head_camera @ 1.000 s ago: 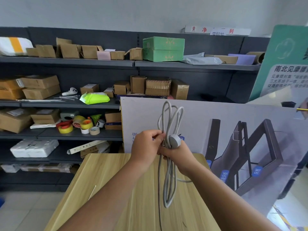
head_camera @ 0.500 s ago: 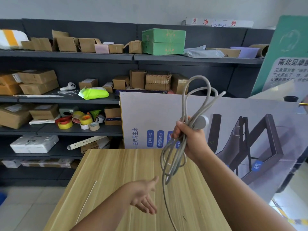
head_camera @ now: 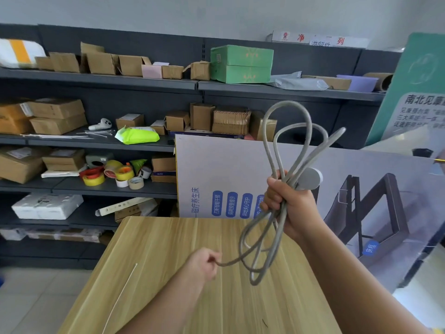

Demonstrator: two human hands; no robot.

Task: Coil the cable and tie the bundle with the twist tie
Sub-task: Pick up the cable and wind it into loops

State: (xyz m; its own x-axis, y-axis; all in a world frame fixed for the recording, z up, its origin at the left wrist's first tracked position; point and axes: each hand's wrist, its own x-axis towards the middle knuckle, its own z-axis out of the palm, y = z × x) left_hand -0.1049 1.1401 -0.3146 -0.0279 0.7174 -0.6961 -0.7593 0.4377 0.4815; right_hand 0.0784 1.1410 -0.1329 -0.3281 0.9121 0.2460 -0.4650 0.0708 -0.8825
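Note:
A grey cable (head_camera: 286,131) is gathered in several long loops, and my right hand (head_camera: 292,203) grips the bundle at its middle, held up above the wooden table (head_camera: 168,249). A round grey plug (head_camera: 309,178) sticks out beside my right thumb. Loops stand above the fist and hang below it. My left hand (head_camera: 204,262), lower and to the left, pinches a loose strand of the cable that runs down from the bundle. A thin white twist tie (head_camera: 121,294) lies straight on the table's left side, apart from both hands.
Dark shelves (head_camera: 101,80) behind the table hold cardboard boxes, tape rolls (head_camera: 108,174) and a green box (head_camera: 242,63). A large printed board (head_camera: 216,174) leans against the table's far edge. Tiled floor (head_camera: 36,297) lies to the left.
A second ago both hands held the bundle together. My right hand then lifted it up and right, while my left hand dropped away open and has now closed on a loose strand.

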